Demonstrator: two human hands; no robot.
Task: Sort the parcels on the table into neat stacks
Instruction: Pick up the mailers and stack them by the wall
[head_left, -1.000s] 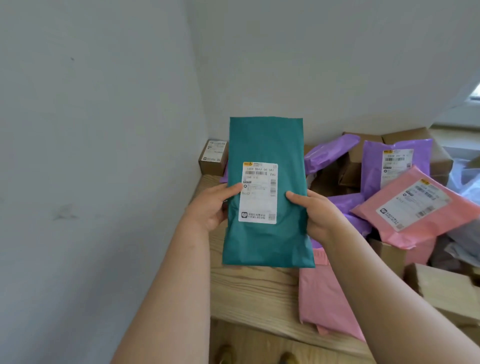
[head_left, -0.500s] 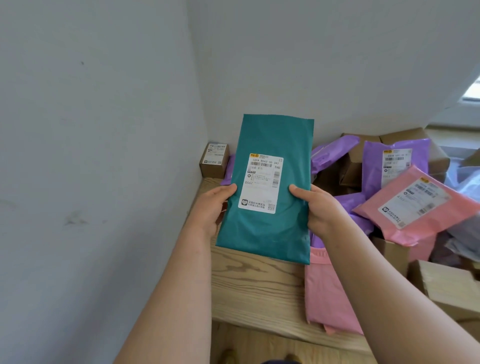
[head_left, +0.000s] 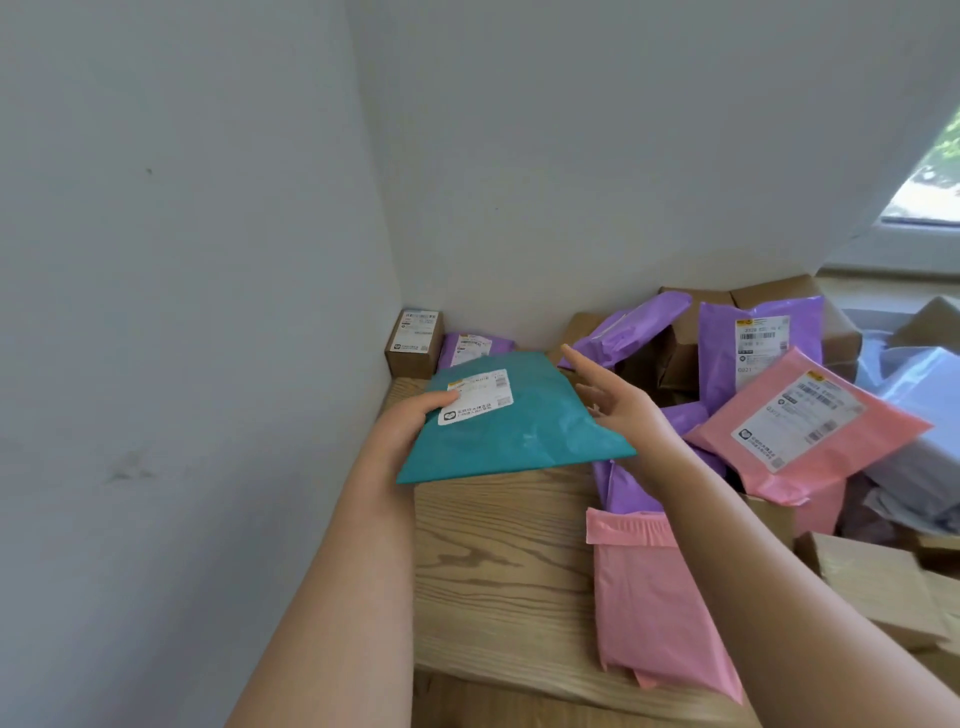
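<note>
Pale wood surface (head_left: 493, 561): left hand (head_left: 415, 423) fingers pinch a flat teal mailer (head_left: 530, 441), white label (head_left: 475, 397) up; right hand (head_left: 623, 410) fingers spread straight.

It looked like a mailroom corner: labelled mailers (head_left: 802, 415) and boxes (head_left: 413, 343) were heaped on a wooden surface (head_left: 498, 561) against bare walls (head_left: 182, 260).

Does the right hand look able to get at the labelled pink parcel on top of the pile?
Probably yes: the left hand alone grips the teal parcel, so the right hand is open and empty, and the labelled pink parcel lies uppermost to its right, nothing covering it.
</note>
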